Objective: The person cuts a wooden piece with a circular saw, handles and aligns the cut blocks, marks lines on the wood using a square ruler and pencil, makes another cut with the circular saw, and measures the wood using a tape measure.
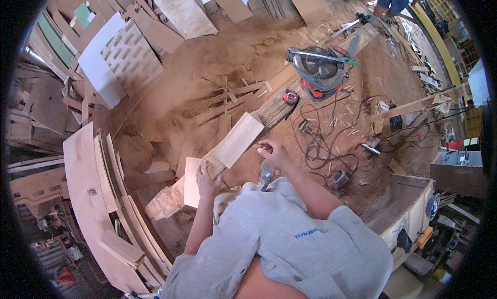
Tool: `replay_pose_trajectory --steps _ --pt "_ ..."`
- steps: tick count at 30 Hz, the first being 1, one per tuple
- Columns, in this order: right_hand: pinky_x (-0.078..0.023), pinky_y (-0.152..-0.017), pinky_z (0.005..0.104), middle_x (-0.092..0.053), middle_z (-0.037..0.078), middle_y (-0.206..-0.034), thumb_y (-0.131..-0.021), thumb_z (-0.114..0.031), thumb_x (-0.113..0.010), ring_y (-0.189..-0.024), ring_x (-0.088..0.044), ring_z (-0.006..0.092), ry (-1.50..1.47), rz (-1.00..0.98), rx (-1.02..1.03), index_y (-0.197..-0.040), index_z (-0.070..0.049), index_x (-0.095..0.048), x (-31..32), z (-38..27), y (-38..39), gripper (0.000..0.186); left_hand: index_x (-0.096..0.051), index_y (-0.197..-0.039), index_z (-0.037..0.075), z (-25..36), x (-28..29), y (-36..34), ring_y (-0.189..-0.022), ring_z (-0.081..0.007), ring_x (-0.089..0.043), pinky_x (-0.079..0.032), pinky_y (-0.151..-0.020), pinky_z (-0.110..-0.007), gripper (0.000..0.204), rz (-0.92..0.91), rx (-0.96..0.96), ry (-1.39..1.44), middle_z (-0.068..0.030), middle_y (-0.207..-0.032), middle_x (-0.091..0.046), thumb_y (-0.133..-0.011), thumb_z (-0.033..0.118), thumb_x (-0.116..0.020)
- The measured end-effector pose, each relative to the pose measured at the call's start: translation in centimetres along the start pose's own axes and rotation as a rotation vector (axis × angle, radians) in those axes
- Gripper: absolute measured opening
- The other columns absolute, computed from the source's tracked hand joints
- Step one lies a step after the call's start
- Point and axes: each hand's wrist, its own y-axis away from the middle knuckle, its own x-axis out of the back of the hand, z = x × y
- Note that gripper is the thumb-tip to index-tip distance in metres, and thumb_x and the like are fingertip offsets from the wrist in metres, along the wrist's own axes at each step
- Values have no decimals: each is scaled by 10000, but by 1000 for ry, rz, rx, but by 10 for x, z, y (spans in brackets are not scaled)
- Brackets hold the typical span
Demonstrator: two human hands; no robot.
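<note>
My left hand rests on a small pale wooden panel and grips its upper right edge. The panel lies against a long rough plank that runs diagonally up to the right. A light rectangular board lies across that plank. My right hand hovers just right of the board's near corner, fingers pinched together. Whether anything is between those fingers is not visible. A circular saw sits further along the plank, with a red and black tape measure beside it.
Sawdust and wood offcuts cover the floor. Black cables coil to the right of my hand. Curved plywood sheets stack at left, flat boards at the back. Another person's legs stand at top right. A wooden cabinet is at right.
</note>
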Motion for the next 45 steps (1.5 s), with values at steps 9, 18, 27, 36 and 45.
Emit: replay_pose_trajectory --steps 9,18,27,36,45 --pt "-608 -860 312 -782 107 -1074 -937 -184 -812 -928 -747 159 -129 287 -85 -1245 -10 -732 46 14 -20 363 -494 -1512 37 81 2 -65 -1511 -483 -386 -359 -1244 -546 821 -116 -293 11 -319 -1630 -375 -832 312 -862" --pt "-579 -837 289 -768 78 -1013 -980 -160 -777 -922 -710 121 -116 524 -113 -1238 -16 -732 76 4 24 300 -362 -1605 11 100 -14 -108 -1537 -472 -332 -291 -1283 -531 1060 -152 -406 9 -310 -1652 -338 -778 419 -884" --pt "-564 -759 270 -745 66 -923 -1019 -62 -708 -811 -703 122 -337 999 117 -1105 -32 -725 223 -31 16 93 -324 -1614 15 126 -43 -130 -1533 -468 -331 -287 -1279 -549 1114 -182 -447 0 -304 -1647 -338 -756 413 -912" --pt "-558 -749 271 -758 48 -938 -1035 -152 -720 -813 -706 117 -243 955 15 -1116 -23 -743 430 26 -134 155 -413 -1557 -9 213 -56 -152 -1510 -504 -354 -330 -1256 -557 1027 -5 -310 13 -324 -1633 -343 -775 442 -904" --pt "-583 -865 406 -750 161 -1018 -955 -137 -743 -920 -736 298 121 728 -13 -1090 -15 -750 519 89 -288 182 -485 -1507 56 332 -90 -157 -1503 -504 -376 -358 -1246 -553 839 37 -155 17 -310 -1625 -367 -824 341 -881"
